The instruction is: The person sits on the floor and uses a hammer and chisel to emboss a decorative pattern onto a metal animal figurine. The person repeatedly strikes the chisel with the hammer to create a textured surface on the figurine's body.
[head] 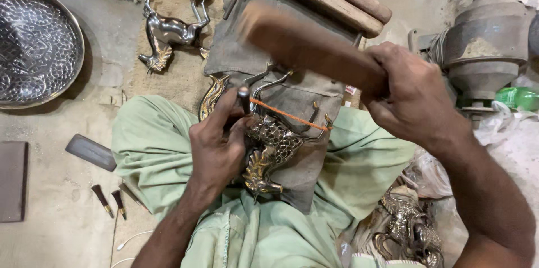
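1. My left hand (216, 144) pinches a small metal punch (243, 98) upright on the metal figurine (269, 147).
2. My right hand (412, 97) is wrapped tightly around a wooden mallet (306, 46), blurred above the punch.
3. The figurine lies on a grey cloth (292, 97) over my lap, with an orange cord (289, 115) across it.
4. A second figurine (171, 31) lies on the floor beyond, near a hammered metal tray (36, 43).
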### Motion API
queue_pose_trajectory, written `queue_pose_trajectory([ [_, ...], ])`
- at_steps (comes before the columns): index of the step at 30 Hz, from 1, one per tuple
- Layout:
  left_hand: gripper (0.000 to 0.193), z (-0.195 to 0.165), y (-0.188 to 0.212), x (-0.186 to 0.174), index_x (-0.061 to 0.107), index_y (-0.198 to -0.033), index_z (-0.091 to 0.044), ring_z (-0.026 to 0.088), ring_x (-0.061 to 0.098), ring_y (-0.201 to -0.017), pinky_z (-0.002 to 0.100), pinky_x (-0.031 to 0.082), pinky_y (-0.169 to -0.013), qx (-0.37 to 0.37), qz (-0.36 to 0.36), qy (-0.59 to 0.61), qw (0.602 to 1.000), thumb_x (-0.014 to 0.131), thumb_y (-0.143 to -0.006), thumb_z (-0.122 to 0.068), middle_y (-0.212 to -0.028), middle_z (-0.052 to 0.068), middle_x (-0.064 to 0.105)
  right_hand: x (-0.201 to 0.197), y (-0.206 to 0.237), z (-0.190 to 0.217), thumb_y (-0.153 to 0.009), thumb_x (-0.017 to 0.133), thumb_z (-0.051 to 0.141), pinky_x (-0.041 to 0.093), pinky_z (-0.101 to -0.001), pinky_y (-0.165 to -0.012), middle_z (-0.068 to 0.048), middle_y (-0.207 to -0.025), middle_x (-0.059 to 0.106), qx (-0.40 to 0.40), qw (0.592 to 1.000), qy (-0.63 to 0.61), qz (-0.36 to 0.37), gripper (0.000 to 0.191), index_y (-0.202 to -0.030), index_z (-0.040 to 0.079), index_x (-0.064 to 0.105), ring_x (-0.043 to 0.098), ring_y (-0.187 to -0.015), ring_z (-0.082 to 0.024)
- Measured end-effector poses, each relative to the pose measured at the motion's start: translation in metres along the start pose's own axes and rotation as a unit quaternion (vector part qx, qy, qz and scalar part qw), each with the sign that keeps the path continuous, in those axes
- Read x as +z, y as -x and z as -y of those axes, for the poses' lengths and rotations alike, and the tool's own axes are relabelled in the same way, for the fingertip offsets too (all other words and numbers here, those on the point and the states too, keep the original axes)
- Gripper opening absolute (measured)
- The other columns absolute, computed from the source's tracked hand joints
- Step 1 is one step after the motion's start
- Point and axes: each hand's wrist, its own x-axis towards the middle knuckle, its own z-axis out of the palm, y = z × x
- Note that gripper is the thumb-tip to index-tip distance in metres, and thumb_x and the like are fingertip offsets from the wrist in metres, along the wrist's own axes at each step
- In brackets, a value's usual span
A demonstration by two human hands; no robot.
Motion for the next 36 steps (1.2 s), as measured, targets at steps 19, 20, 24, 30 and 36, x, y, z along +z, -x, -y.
queue_pose_trajectory([
  [19,0.072,-0.013,-0.056,-0.021,0.057,-0.143,-0.021,0.029,0.076,-0.077,0.043,0.06,-0.068,0.074,0.319,-0.151,0.933,0.067,-0.078,0.007,-0.091,0.012,0.077,0.091,0.111,0.018,-0.082,0.072,0.005,0.056,-0.0424,-0.066,-0.012,-0.084,0.066,0.267,0.929,-0.251,-0.057,0.039,-0.116,0.006,0.054,0.069,-0.069,-0.032],
  [20,0.071,-0.013,-0.059,-0.024,0.057,-0.142,-0.02,0.028,0.076,-0.079,0.042,0.061,-0.069,0.096,0.334,-0.136,0.928,0.067,-0.077,0.007,-0.095,0.012,0.077,0.093,0.118,0.022,-0.078,0.072,0.004,0.055,-0.0431,-0.066,-0.014,-0.087,0.066,0.236,0.949,-0.201,-0.053,0.042,-0.116,0.006,0.054,0.069,-0.072,-0.033],
  [24,0.075,-0.011,-0.069,-0.024,0.057,-0.144,-0.025,0.025,0.077,-0.076,0.04,0.063,-0.071,0.086,0.408,-0.156,0.895,0.064,-0.078,0.008,-0.097,0.009,0.078,0.12,0.134,0.04,-0.077,0.077,0.004,0.054,-0.0411,-0.066,-0.014,-0.09,0.065,0.223,0.949,-0.191,-0.114,0.045,-0.115,0.006,0.054,0.067,-0.073,-0.032],
  [30,0.089,-0.017,-0.084,-0.016,0.058,-0.142,-0.029,0.027,0.076,-0.075,0.04,0.062,-0.061,0.161,0.487,-0.198,0.835,0.06,-0.065,0.014,-0.12,0.007,0.074,0.159,0.16,0.052,-0.079,0.08,0.001,0.054,-0.0402,-0.071,-0.015,-0.1,0.061,0.236,0.923,-0.241,-0.186,0.048,-0.119,0.007,0.053,0.066,-0.082,-0.032],
  [36,0.081,-0.033,-0.091,-0.013,0.055,-0.145,-0.034,0.035,0.072,-0.074,0.049,0.057,-0.067,0.164,0.544,-0.268,0.778,0.062,-0.075,0.007,-0.108,0.013,0.075,0.192,0.179,0.047,-0.073,0.081,-0.003,0.053,-0.039,-0.078,-0.017,-0.108,0.06,0.195,0.928,-0.193,-0.254,0.054,-0.12,0.004,0.054,0.064,-0.092,-0.034],
])
